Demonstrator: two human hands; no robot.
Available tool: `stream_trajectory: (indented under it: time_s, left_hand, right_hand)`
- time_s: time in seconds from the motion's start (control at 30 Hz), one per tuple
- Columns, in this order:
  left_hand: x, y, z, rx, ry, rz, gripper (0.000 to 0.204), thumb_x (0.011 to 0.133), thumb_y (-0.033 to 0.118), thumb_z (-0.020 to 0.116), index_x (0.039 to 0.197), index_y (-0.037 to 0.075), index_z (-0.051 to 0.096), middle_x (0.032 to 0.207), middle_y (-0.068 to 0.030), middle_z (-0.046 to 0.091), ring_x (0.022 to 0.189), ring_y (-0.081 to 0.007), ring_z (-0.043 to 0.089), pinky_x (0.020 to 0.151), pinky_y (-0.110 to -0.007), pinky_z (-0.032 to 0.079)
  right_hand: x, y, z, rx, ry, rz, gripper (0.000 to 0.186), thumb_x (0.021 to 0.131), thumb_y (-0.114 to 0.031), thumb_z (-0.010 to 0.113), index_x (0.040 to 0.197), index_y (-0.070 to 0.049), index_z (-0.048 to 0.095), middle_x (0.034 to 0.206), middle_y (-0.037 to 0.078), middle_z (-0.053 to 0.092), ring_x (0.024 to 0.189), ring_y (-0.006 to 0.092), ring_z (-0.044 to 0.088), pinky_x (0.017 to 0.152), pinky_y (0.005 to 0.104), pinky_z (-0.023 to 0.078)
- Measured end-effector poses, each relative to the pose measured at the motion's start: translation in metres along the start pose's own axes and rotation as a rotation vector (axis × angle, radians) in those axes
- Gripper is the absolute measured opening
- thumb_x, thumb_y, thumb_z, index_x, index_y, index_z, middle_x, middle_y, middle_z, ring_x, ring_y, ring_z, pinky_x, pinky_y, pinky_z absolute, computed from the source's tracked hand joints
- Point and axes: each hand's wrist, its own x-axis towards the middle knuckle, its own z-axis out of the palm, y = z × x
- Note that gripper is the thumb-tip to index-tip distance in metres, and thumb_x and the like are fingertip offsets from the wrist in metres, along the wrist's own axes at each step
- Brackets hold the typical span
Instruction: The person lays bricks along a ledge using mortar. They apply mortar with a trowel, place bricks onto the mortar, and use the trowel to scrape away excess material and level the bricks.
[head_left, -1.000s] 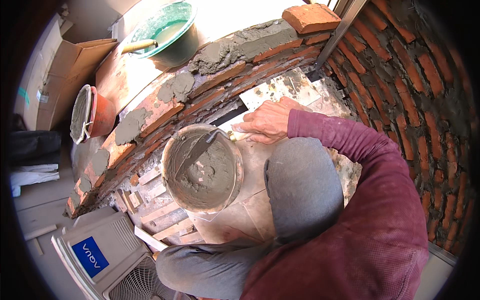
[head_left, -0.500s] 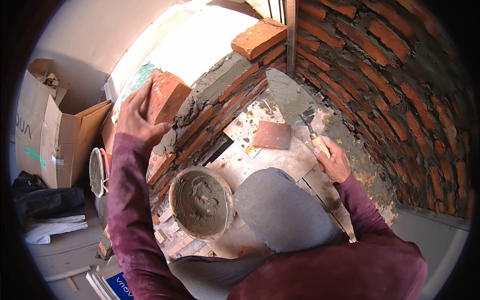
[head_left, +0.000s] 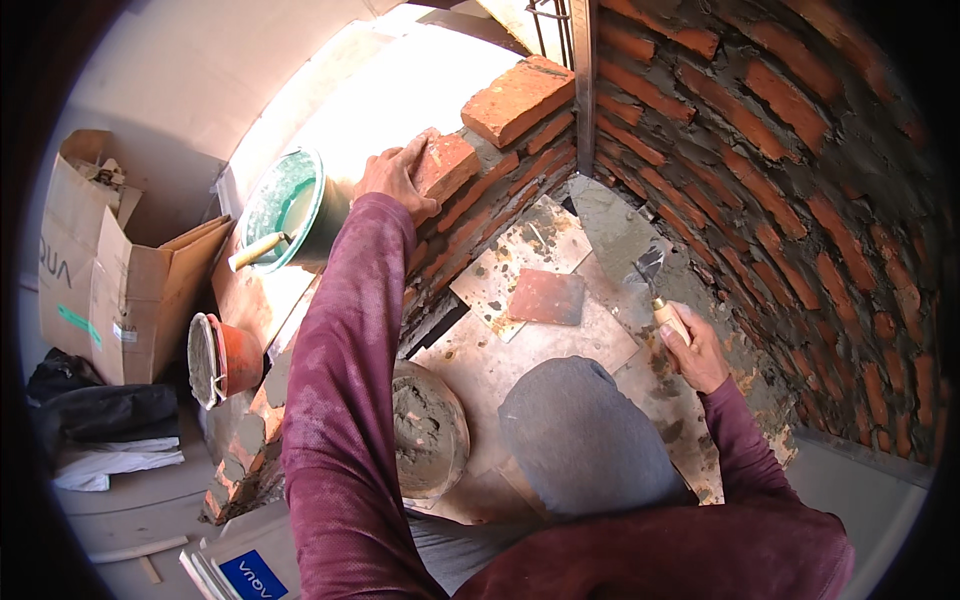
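My left hand (head_left: 393, 183) grips an orange brick (head_left: 446, 166) from its left end, fingers over the top and thumb at the near side. That brick rests on the top of the low brick wall (head_left: 478, 190), just left of another brick (head_left: 519, 98) lying there by the metal post. Whether mortar lies under the held brick is hidden. In my right hand (head_left: 697, 349) is the wooden handle of a trowel (head_left: 612, 222). Its grey, mortar-smeared blade points away from me, above the floor beside the tall brick wall.
A round tub of mortar (head_left: 428, 430) stands partly behind my left arm. A flat reddish tile (head_left: 546, 297) lies on the floor boards. Left of the low wall are a green bucket (head_left: 283, 215), an orange bucket (head_left: 238, 357) and a cardboard box (head_left: 140, 290). A tall brick wall (head_left: 770, 180) rises at right.
My left hand has carried the brick right and forward along the low wall, toward the other brick. My right hand and the trowel have shifted slightly right and nearer.
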Motion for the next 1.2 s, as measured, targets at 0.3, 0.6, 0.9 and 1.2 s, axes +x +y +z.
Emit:
stream_trajectory:
  time_s: [0.3, 0.6, 0.9, 1.2]
  left_hand:
    - [0.016, 0.008, 0.005, -0.068, 0.041, 0.004, 0.102, 0.053, 0.030, 0.083, 0.147, 0.024, 0.045, 0.137, -0.0103, 0.055, 0.128, -0.0315, 0.048, 0.111, -0.043, 0.042]
    - [0.015, -0.003, 0.015, -0.088, 0.045, 0.079, 0.112, 0.051, 0.035, 0.089, 0.148, 0.009, 0.041, 0.142, -0.0200, 0.050, 0.133, -0.0358, 0.045, 0.114, -0.042, 0.038]
    - [-0.055, -0.106, 0.010, -0.282, -0.021, 0.051, 0.122, 0.051, 0.048, 0.093, 0.148, 0.001, 0.037, 0.144, -0.0247, 0.047, 0.137, -0.0349, 0.043, 0.117, -0.042, 0.032]
    - [-0.051, -0.094, 0.062, -0.539, 0.330, -0.029, 0.098, 0.054, 0.043, 0.094, 0.129, -0.002, 0.049, 0.123, -0.0238, 0.061, 0.120, -0.0346, 0.058, 0.107, -0.039, 0.044]
  right_hand:
    - [0.042, -0.031, 0.016, 0.007, -0.041, -0.100, 0.044, 0.096, -0.018, 0.060, 0.134, 0.002, 0.051, 0.077, 0.001, 0.056, 0.055, 0.0059, 0.049, 0.051, 0.0241, 0.040]
    - [0.093, -0.131, 0.037, -0.157, -0.082, -0.307, 0.048, 0.094, -0.019, 0.058, 0.137, 0.001, 0.048, 0.082, 0.008, 0.062, 0.061, 0.0141, 0.059, 0.057, 0.0287, 0.046]
    - [0.148, -0.218, 0.101, -0.785, -0.093, -0.975, 0.049, 0.099, -0.022, 0.054, 0.143, -0.006, 0.043, 0.112, 0.022, 0.065, 0.095, 0.0371, 0.066, 0.083, 0.0430, 0.052]
    - [0.173, -0.210, 0.166, -0.863, -0.075, -1.084, 0.040, 0.101, -0.022, 0.047, 0.136, -0.001, 0.047, 0.096, 0.022, 0.065, 0.083, 0.0374, 0.066, 0.073, 0.0468, 0.052]
